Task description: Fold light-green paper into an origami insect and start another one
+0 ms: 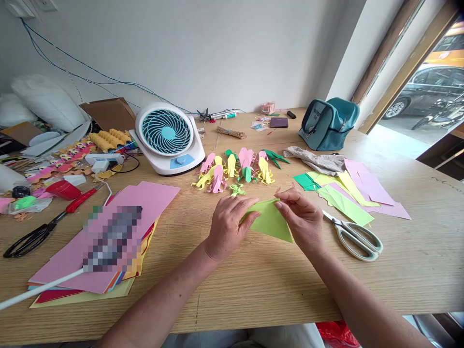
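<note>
Between my two hands is a light green sheet of paper (270, 223), folded along its upper edge and held just above the table. My left hand (230, 220) grips its left end, thumb on the near side and fingers behind. The upper right corner is pinched by my right hand (302, 215) between thumb and fingers. Just beyond my hands stands a group of folded paper figures in pink (218, 180), yellow (265, 170) and green (238, 189). A pair of scissors (357, 237) with pale handles lies right of my right hand.
Green, yellow and pink paper pieces (373, 186) lie to the right, near a grey cloth (315, 159) and a teal bag (328, 124). A white fan (166, 137) stands back left. Stacked coloured paper (152, 198) and red-and-black scissors (54, 221) lie at left.
</note>
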Demonstrator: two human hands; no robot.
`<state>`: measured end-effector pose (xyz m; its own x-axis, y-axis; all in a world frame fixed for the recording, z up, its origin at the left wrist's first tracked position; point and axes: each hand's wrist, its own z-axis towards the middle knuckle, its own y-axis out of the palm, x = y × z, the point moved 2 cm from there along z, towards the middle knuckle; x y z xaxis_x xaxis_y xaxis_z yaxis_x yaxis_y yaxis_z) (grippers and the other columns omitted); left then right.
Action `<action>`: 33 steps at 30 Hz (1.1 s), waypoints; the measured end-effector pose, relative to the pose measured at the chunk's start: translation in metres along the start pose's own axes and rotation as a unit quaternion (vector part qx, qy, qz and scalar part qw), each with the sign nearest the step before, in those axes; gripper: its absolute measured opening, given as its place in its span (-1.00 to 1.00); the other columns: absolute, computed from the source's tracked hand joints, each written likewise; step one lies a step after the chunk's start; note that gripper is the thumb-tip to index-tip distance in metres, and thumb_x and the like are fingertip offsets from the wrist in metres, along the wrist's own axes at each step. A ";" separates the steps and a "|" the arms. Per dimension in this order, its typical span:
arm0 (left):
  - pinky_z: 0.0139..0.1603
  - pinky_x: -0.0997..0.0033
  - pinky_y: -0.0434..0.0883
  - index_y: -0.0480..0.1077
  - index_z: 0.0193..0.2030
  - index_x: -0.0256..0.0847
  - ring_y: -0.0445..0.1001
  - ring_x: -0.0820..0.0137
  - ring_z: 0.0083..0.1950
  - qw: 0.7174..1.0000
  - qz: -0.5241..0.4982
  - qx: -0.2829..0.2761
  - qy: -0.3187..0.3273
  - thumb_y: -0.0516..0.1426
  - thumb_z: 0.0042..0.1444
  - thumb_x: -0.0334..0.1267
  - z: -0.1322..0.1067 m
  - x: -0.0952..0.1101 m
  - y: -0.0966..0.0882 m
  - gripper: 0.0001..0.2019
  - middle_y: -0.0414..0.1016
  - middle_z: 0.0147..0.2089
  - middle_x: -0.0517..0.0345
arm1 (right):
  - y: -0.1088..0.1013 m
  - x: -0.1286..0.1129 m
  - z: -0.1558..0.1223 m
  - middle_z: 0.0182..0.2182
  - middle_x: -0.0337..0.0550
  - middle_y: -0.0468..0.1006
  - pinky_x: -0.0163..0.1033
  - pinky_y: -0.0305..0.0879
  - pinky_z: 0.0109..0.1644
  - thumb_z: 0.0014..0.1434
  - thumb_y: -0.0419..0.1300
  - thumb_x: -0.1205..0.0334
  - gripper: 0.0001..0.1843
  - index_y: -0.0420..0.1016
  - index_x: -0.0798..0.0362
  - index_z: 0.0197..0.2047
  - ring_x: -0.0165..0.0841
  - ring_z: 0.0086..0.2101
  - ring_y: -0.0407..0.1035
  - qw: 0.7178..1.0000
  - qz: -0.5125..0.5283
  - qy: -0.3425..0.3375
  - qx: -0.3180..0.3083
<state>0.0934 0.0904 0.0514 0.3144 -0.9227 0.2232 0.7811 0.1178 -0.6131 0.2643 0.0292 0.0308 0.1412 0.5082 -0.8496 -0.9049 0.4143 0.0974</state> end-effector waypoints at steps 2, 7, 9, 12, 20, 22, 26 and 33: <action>-0.03 0.26 0.38 0.41 0.03 -0.19 0.52 0.32 -0.07 1.000 0.003 0.004 0.002 0.16 0.24 -0.27 0.001 0.000 -0.001 -0.77 0.61 -0.10 0.08 | 0.000 -0.001 0.000 -0.35 -0.21 0.45 -0.18 0.27 -0.11 0.17 0.30 0.24 -0.89 0.58 -0.11 -0.20 -0.34 -0.26 0.33 1.000 -0.008 -0.001 -0.005; -0.05 0.27 0.39 0.43 -0.02 -0.19 0.52 0.33 -0.10 1.000 0.019 0.008 0.001 0.17 0.22 -0.29 0.001 -0.001 -0.003 -0.80 0.60 -0.11 0.09 | 0.001 -0.002 0.000 -0.33 -0.24 0.43 -0.22 0.27 -0.12 0.16 0.30 0.32 -0.77 0.58 -0.16 -0.11 -0.37 -0.25 0.32 1.000 -0.003 -0.020 -0.023; -0.06 0.27 0.40 0.44 -0.02 -0.19 0.52 0.32 -0.11 1.000 0.026 0.005 0.003 0.17 0.22 -0.30 0.001 -0.002 -0.004 -0.81 0.59 -0.13 0.09 | 0.001 -0.002 0.000 -0.33 -0.25 0.42 -0.23 0.28 -0.11 0.17 0.29 0.34 -0.75 0.57 -0.16 -0.11 -0.38 -0.25 0.32 0.999 0.001 -0.022 -0.026; -0.06 0.28 0.43 0.44 -0.01 -0.19 0.52 0.31 -0.09 1.000 0.026 0.000 0.008 0.17 0.22 -0.30 0.001 -0.003 -0.005 -0.80 0.58 -0.14 0.07 | 0.002 0.000 0.001 -0.35 -0.25 0.42 -0.22 0.28 -0.11 0.17 0.29 0.33 -0.80 0.58 -0.14 -0.15 -0.37 -0.25 0.33 1.000 0.006 -0.014 -0.022; -0.08 0.35 0.45 0.46 -0.03 -0.18 0.53 0.34 -0.10 1.000 0.015 0.003 0.015 0.17 0.21 -0.33 0.001 -0.005 -0.005 -0.81 0.59 -0.16 0.10 | 0.001 0.004 0.000 -0.34 -0.23 0.44 -0.21 0.28 -0.13 0.16 0.31 0.26 -0.86 0.57 -0.11 -0.18 -0.35 -0.25 0.35 1.000 0.002 0.006 -0.012; -0.10 0.36 0.45 0.47 -0.05 -0.18 0.53 0.35 -0.11 1.000 0.015 0.002 0.013 0.16 0.22 -0.32 0.001 -0.005 -0.005 -0.82 0.59 -0.18 0.10 | 0.001 0.003 0.001 -0.34 -0.22 0.44 -0.20 0.28 -0.13 0.16 0.31 0.24 -0.88 0.56 -0.10 -0.20 -0.35 -0.25 0.35 1.000 -0.001 0.009 -0.015; -0.10 0.36 0.45 0.47 -0.07 -0.19 0.53 0.35 -0.13 1.000 0.010 -0.010 0.009 0.15 0.23 -0.32 0.002 -0.004 -0.006 -0.84 0.58 -0.19 0.10 | 0.001 0.002 0.001 -0.35 -0.21 0.43 -0.20 0.29 -0.15 0.16 0.30 0.22 -0.93 0.53 -0.08 -0.23 -0.33 -0.26 0.33 1.000 0.000 0.013 -0.021; -0.13 0.37 0.44 0.48 -0.10 -0.18 0.52 0.36 -0.15 1.000 0.002 -0.016 0.005 0.14 0.24 -0.32 0.002 -0.006 -0.007 -0.87 0.58 -0.21 0.10 | 0.002 0.003 0.002 -0.37 -0.20 0.41 -0.21 0.29 -0.21 0.16 0.31 0.17 -0.92 0.51 -0.04 -0.29 -0.34 -0.30 0.31 0.999 0.002 0.030 -0.029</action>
<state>0.0875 0.0956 0.0560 0.3121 -0.9258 0.2134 0.7621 0.1099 -0.6381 0.2642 0.0334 0.0293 0.1142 0.4622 -0.8794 -0.9277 0.3664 0.0721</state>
